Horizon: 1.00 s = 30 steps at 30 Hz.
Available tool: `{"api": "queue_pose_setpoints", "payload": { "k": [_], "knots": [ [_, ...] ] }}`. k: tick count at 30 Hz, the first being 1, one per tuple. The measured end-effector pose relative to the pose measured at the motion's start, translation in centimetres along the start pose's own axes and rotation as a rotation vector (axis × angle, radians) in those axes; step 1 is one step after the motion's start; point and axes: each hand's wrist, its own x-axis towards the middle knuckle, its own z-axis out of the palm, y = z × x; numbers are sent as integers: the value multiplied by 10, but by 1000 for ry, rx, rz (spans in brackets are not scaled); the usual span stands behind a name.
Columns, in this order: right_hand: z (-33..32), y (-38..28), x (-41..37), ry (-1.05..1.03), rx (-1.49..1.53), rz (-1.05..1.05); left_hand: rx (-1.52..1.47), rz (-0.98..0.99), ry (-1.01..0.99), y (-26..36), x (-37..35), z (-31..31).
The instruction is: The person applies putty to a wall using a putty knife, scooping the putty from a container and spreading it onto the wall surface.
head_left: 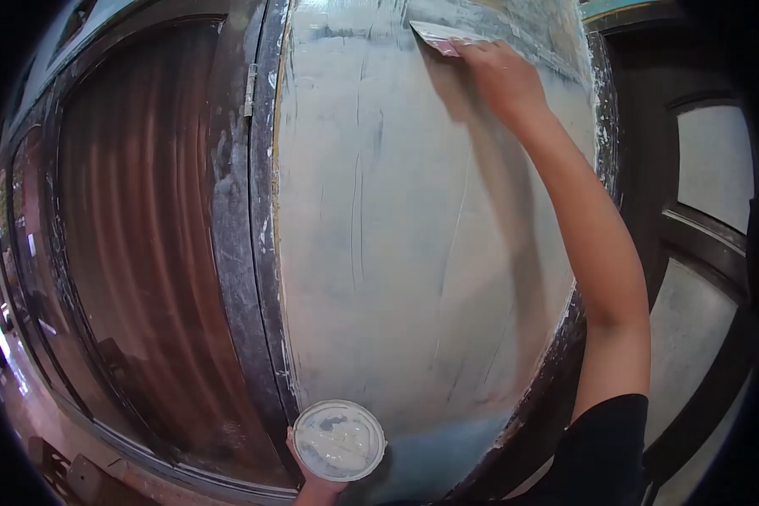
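High on the panel, my right hand (499,78) is closed around a putty knife (434,35), its wide blade laid against the surface. The wall panel (379,228) carries a pale, streaky coat of filler with thin ridges and bluish patches. Low in the view, my left hand (316,487) supports a round tub (382,451) from below and its left side. Creamy white putty (341,438) lies smeared inside the tub, with a grey spot near its far side. Most of my left fingers are hidden beneath the tub.
Left of the panel stands a dark, scuffed door frame (232,185) with a metal hinge (250,90). Reddish-brown curtains (143,228) show through glass beside it. At the right is a dark wooden door (649,143) with pale panes. A brown chair-like object (93,481) sits at lower left.
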Motion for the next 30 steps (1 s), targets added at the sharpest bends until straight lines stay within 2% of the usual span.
{"api": "queue_pose_setpoints", "payload": {
  "k": [2,4,5,6,8,9,10,12,14,16,18,20,22,24,28,30],
  "knots": [
    [-5,11,10,55,32,-18,-15,11,-18,0,4,2],
    [-6,23,29,100,-72,98,-18,-1,24,0,2,3],
    [-5,26,35,175,-79,24,-29,3,26,0,2,3],
    [-1,25,35,174,-80,24,-29,1,27,-1,4,3],
    [12,16,27,-3,-93,136,-22,0,-10,-1,4,1],
    [16,11,12,45,-70,69,-2,6,39,-1,1,-1],
    [14,7,0,44,-76,69,-1,1,36,-2,-1,-1],
    [6,5,-18,137,-132,-82,15,31,19,-4,-5,0],
    [-4,19,-14,175,-107,-85,1,30,11,-5,-2,-1],
    [-9,39,-3,156,-94,90,-20,8,14,-5,-3,-1],
    [-1,58,4,162,-81,131,-46,-21,19,-9,-3,0],
    [4,64,4,28,-103,245,-31,-22,34,-14,-3,2],
    [11,63,-15,-17,-99,230,-14,-28,48,-17,-3,1],
    [15,65,-27,80,-70,110,57,23,68,-22,-3,-1],
    [-7,74,-21,84,-26,223,94,19,84,-26,-3,0],
    [-13,73,-19,31,-50,217,77,6,52,-30,-5,7]
  ]
}}
